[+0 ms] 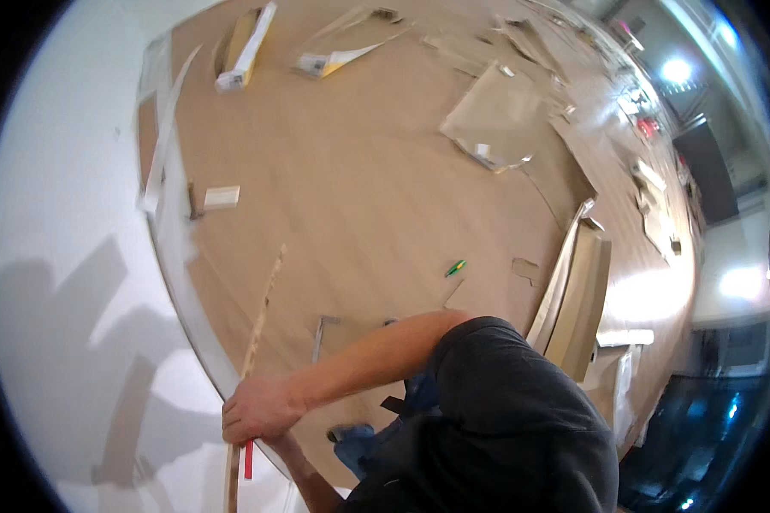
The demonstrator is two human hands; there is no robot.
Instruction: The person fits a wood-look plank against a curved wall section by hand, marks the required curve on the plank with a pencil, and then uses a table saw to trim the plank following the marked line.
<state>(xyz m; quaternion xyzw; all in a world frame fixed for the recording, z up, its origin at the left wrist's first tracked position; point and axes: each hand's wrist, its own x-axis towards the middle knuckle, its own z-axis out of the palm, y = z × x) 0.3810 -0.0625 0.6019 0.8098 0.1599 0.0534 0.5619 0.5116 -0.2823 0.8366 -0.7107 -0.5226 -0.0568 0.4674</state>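
Note:
A long, thin wooden strip (264, 312) runs down along the white wall, at the lower left. My right hand (261, 407) is closed over this strip, its arm reaching across from the right. Below it shows the wrist end of my left hand (284, 446); the right hand covers its fingers. A narrow red piece (248, 462) sticks out under the hands, close beside the strip; its kind is not clear. On the floor to the right of the strip lies a grey metal square (320, 335), partly behind my right forearm.
A green utility knife (455, 268) lies on the brown-covered floor (359, 188). Long open cardboard pieces (580, 299) lie to the right, a flat cardboard sheet (500, 115) farther off. Long boxes (246, 51) and a small pale block (222, 197) are near the wall (68, 154).

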